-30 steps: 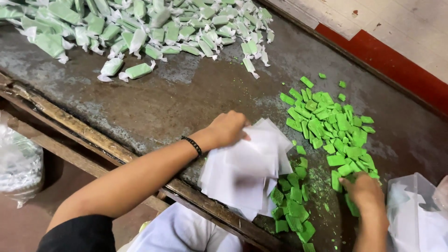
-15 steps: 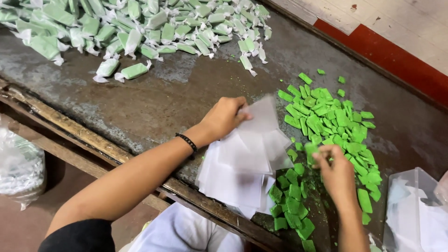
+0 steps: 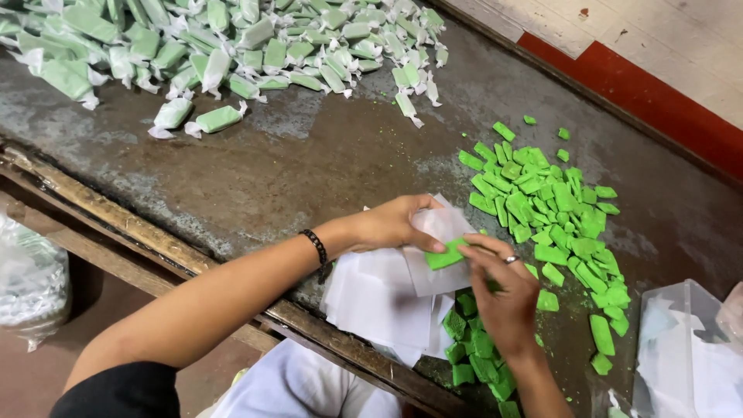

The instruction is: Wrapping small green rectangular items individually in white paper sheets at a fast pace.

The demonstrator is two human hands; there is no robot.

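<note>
1. Right hand [image 3: 503, 298] now meeting left hand [image 3: 391, 224] over paper stack [image 3: 379, 298], having come in from loose green pile [image 3: 549, 217] w/ one piece.
2. Meaning piece picked & being set on top sheet [image 3: 441, 259], wrapping prob. starting.
3. Green piece [image 3: 445, 254]: flat, oblong, lying on sheet betw. both hands.
4. Left thumb & fingers pinching sheet + piece; right fingertips pressing its end.
5. Wrapped pieces [image 3: 224, 46] sitting well apart, far side of table [image 3: 309, 162].
</note>
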